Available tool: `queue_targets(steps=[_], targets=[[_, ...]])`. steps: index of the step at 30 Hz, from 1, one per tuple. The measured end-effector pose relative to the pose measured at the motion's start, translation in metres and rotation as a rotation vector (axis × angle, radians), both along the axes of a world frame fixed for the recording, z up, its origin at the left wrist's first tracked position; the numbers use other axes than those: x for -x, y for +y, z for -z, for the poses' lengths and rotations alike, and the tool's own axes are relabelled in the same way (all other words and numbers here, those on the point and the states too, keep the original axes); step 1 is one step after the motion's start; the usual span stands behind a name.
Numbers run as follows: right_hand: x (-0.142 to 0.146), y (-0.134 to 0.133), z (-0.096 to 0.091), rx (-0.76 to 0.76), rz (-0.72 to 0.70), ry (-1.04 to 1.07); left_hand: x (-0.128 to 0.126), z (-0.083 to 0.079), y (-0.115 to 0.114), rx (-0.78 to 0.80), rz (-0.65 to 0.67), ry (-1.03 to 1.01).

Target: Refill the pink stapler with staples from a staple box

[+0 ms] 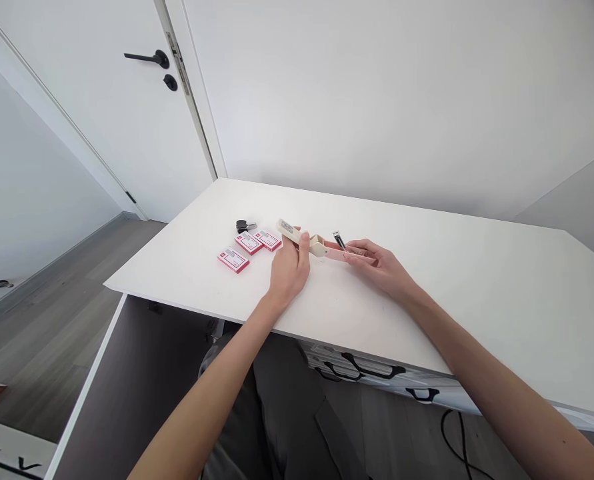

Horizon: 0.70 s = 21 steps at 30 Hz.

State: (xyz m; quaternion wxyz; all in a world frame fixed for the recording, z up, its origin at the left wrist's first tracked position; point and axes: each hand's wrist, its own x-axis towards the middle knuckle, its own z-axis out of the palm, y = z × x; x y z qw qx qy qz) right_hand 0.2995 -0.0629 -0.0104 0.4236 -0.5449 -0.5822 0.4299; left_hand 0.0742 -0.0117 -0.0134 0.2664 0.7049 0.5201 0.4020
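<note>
A cream-and-pink stapler is spread wide over the white desk, its cream arm to the left and its pink part to the right. My left hand is closed round the cream arm, thumb on top. Fingers of my right hand pinch the pink end. A small dark metal piece with a shiny tip sticks up by my right fingertips; whether it is joined to the stapler I cannot tell. Left of my left hand lie three red-and-white boxes and a black-and-silver staple remover.
The white desk runs along a wall. Beneath it are drawers with black handles and an open space where my legs are. A white door with a black handle stands at the left. A black cable lies on the floor.
</note>
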Motion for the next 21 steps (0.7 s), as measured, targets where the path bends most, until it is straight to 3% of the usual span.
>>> queue_targets(steps=[12, 21], targets=[[-0.0042, 0.0069, 0.0089, -0.153, 0.091, 0.043, -0.0019, -0.0010, -0.0023, 0.061, 0.052, 0.102], [-0.0021, 0.0084, 0.0083, -0.226, 0.095, 0.083, -0.0037, -0.0041, -0.0067, 0.076, 0.119, 0.290]])
